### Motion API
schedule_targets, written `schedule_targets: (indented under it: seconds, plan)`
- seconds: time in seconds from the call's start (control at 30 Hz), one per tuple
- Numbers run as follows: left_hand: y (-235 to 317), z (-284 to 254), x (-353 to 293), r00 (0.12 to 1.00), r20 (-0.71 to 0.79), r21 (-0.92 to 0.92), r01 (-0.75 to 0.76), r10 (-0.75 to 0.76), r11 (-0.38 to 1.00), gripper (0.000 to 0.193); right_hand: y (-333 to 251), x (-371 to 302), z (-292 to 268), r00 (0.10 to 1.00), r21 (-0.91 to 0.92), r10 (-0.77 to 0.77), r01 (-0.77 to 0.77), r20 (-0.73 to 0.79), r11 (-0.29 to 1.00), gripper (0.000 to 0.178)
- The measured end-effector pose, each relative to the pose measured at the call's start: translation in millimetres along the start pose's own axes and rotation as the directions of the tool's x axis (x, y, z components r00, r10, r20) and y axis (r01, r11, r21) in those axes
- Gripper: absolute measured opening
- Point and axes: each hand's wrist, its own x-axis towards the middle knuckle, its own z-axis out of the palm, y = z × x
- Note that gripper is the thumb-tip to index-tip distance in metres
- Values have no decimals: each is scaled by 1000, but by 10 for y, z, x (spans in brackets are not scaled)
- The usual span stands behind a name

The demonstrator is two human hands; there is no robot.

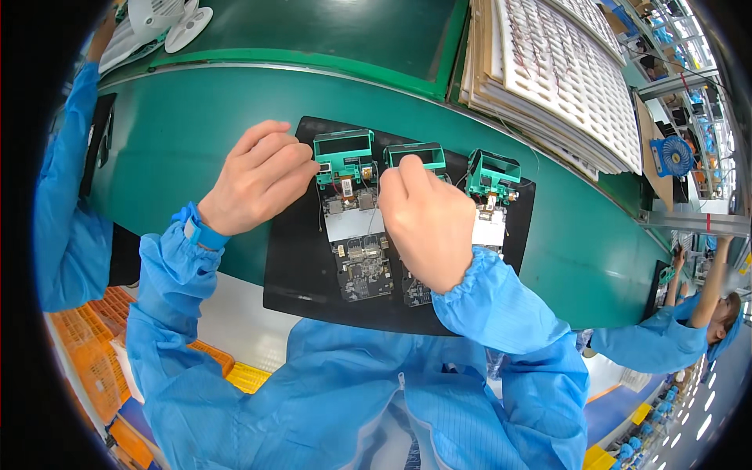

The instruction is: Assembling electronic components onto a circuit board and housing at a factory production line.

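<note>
Three matching assemblies lie in a row on a black mat (pixel 301 270). Each has a green plastic frame; the left frame (pixel 343 136) joins a white plate (pixel 354 225) and a dark circuit board (pixel 366 274). My left hand (pixel 262 176), a blue band at its wrist, has its fingers curled together at the left edge of that frame. Over the gap between the left assembly and the middle frame (pixel 415 149), my right hand (pixel 427 223) is closed, fingertips hidden behind it. What either hand pinches is too small to see. The right frame (pixel 495 159) lies untouched.
Stacked white foam trays (pixel 564 86) holding rows of thin wired parts stand at the far right. White plastic parts (pixel 184 27) lie far left. Co-workers' blue sleeves (pixel 66 188) show at both sides. A small blue fan (pixel 672 157) and orange crates (pixel 82 352) are farther out.
</note>
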Motion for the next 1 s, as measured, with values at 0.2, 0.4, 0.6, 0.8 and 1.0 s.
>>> schedule_targets:
  seconds: [0.2,0.4,0.6,0.8,1.0]
  plan:
    - [132,-22,65,947,-94,-108,297,-308,949,21,316,-9,-126,924,539,377,-286,-63,792,11]
    - [687,-216,486,804,145,-677,506,-577,535,14,273,-262,-399,864,846,444,-407,236,344,3]
    - [990,-110,676,778,342,-791,541,-527,285,13,151,-557,-546,807,879,356,-461,472,-121,7]
    - [1242,-57,725,767,381,-801,553,-516,231,13,202,-809,-727,747,800,292,-534,598,-273,11]
    - [1435,-74,793,840,327,-824,478,-432,305,13,242,-1079,-872,739,783,264,-566,620,-256,7]
